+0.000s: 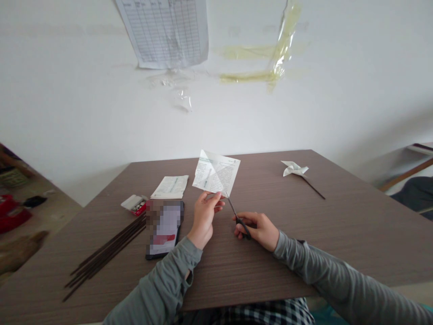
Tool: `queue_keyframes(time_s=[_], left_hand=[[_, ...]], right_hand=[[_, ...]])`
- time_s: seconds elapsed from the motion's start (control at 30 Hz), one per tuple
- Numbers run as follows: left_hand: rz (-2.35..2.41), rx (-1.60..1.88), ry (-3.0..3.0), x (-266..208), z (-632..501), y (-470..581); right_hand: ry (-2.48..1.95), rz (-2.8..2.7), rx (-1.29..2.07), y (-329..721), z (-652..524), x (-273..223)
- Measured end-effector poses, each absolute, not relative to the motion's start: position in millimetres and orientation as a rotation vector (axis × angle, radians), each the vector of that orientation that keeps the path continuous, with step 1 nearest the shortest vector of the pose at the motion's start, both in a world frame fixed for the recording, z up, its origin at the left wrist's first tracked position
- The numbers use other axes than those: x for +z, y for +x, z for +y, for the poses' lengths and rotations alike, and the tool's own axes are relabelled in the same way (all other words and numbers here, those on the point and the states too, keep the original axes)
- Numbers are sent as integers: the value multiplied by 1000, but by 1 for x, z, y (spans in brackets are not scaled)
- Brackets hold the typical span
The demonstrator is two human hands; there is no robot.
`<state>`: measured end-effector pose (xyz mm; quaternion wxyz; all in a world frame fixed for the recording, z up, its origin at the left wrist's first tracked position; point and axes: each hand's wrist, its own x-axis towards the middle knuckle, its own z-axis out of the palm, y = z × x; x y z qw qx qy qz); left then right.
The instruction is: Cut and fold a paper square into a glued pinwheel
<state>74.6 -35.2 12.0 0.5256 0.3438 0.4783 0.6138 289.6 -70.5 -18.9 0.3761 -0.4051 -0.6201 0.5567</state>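
Head view, our only one: we've got the printed paper square [218,174] pinched at its lower edge in the left hand [204,221], tilted up above the table [270,266]. Right hand [262,229] grips the scissors [234,213] by the handles, lower right of the paper. Their long axis runs up-left, tips at the sheet's lower right corner, just beside our left fingers. We can't tell whether the blades straddle the paper or how wide they're spread.
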Motion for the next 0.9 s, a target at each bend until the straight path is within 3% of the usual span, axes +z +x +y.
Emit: queue_keyframes(time_s=[0.9], left_hand=[[1170, 1461, 826, 17, -37, 76]], right_hand=[[-1067, -1627, 1383, 289, -74, -5]])
